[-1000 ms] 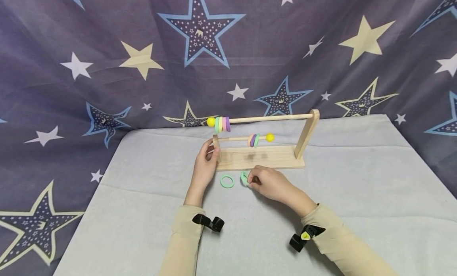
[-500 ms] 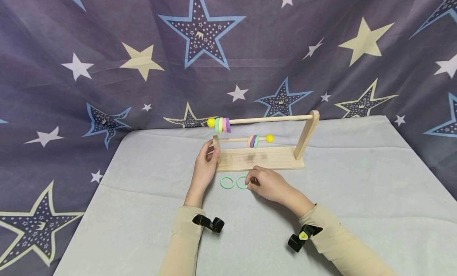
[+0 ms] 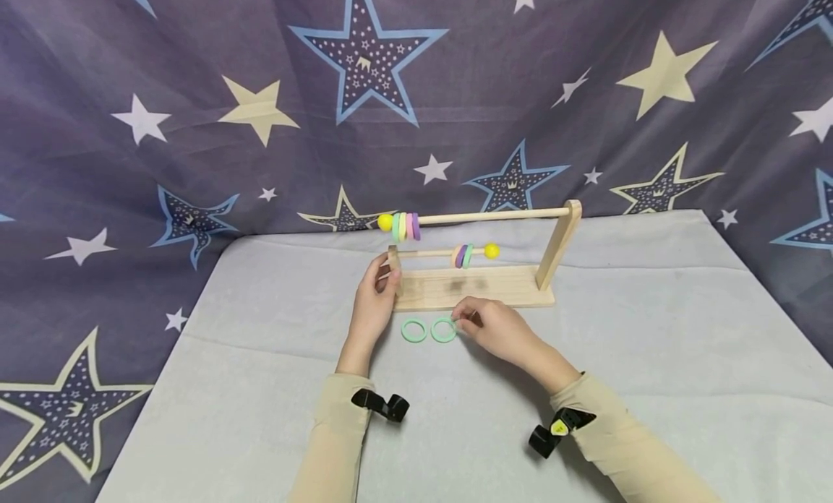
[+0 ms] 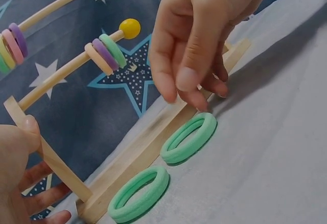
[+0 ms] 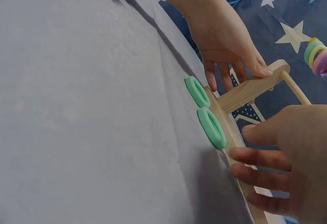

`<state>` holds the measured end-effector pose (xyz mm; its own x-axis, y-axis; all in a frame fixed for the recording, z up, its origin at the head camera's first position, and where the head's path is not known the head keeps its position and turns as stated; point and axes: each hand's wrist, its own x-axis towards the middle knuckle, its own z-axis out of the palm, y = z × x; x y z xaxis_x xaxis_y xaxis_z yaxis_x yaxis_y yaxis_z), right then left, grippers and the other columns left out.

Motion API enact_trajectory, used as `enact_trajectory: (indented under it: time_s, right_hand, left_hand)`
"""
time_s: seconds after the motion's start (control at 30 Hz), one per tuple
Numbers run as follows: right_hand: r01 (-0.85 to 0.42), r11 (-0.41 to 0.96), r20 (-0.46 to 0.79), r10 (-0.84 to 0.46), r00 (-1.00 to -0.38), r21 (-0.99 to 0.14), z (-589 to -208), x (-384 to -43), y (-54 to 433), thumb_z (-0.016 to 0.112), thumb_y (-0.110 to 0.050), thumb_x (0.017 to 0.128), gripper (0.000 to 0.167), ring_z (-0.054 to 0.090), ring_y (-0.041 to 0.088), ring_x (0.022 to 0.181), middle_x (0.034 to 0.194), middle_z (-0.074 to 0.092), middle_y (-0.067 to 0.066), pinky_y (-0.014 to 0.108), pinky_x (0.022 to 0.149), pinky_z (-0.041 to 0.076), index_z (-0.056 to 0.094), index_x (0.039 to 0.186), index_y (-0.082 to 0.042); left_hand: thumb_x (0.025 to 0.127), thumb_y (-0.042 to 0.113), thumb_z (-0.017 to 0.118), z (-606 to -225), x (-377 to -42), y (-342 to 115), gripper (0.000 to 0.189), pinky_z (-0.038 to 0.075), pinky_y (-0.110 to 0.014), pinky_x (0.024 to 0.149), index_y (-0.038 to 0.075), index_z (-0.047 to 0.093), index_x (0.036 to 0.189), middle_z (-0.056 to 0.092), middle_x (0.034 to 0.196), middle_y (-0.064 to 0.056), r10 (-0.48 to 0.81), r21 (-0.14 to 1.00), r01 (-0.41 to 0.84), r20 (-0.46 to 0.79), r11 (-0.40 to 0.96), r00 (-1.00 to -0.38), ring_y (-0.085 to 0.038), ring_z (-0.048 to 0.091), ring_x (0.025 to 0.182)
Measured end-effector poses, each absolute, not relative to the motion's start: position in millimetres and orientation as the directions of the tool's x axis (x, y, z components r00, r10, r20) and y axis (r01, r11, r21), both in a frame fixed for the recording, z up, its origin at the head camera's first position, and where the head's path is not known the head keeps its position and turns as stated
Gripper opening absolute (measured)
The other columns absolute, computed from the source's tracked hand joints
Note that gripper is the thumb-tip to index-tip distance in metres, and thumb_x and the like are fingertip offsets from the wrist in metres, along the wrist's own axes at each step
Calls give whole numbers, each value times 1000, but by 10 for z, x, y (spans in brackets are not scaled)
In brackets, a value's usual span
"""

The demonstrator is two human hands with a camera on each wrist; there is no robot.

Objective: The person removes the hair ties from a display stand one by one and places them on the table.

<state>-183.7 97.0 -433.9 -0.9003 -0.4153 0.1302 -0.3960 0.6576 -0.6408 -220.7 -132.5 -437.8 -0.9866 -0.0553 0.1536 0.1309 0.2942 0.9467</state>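
Two mint-green hair ties [image 3: 413, 330] lie flat side by side on the cloth, in front of the base of a two-armed wooden rack [image 3: 471, 289]. My left hand [image 3: 374, 303] holds the rack's short left post, thumb on one side and fingers on the other. Just beside the right-hand green hair tie [image 4: 189, 139], my right hand [image 3: 497, 331] hovers with loosely bent fingers and nothing between them. Its fingertips are close above that tie in the left wrist view. On the rack's lower rod hang peach, purple and green hair ties [image 3: 463, 256].
The upper rod [image 3: 494, 215] carries several more hair ties [image 3: 406, 227] near its left end. Yellow balls [image 3: 492, 251] cap the free ends of both rods. A tall post [image 3: 558, 246] stands at the rack's right. Behind the table hangs a star-patterned curtain [image 3: 195, 163].
My right hand has laid the second green hair tie flat beside the first, let go of it and drawn slightly back. My left hand stays at the post.
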Motion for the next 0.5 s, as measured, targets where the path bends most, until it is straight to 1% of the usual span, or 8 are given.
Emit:
enact_trajectory:
  time_s: [0.1,0.2,0.37,0.5]
  right_hand:
    - [-394,648,186,-366,-912,-652,-4323,-1852,987,70,-10,93,7,57,10,71,81,67,-4,30,65,50,70,99,-12]
    - [-377,631,228,-307,-924,-678,-4309,-1860,997,70,-8,93,9,59,12,70,82,69,-1,31,63,50,70,101,-10]
    - [-356,598,306,-189,-933,-718,-4303,-1860,988,70,-8,92,10,65,16,75,86,71,1,34,66,54,71,102,-9]
    - [-353,549,358,-102,-928,-758,-4302,-1861,974,71,-9,92,8,66,18,79,88,71,3,31,67,53,72,100,-8]
  left_hand:
    - [103,27,55,-4375,-2216,-1330,48,50,-45,97,10,47,146,57,133,-22,-56,946,134,158,294,-986,-34,60,118]
    - [103,28,55,-4374,-2225,-1332,48,50,-45,97,10,47,146,56,133,-22,-55,945,135,158,296,-986,-34,60,118]
    - [103,29,55,-4380,-2228,-1334,48,50,-44,97,10,47,146,57,133,-22,-58,944,135,159,300,-986,-33,60,117]
    - [103,30,56,-4390,-2213,-1342,48,50,-45,97,11,48,146,57,132,-21,-60,944,136,161,302,-985,-33,60,117]
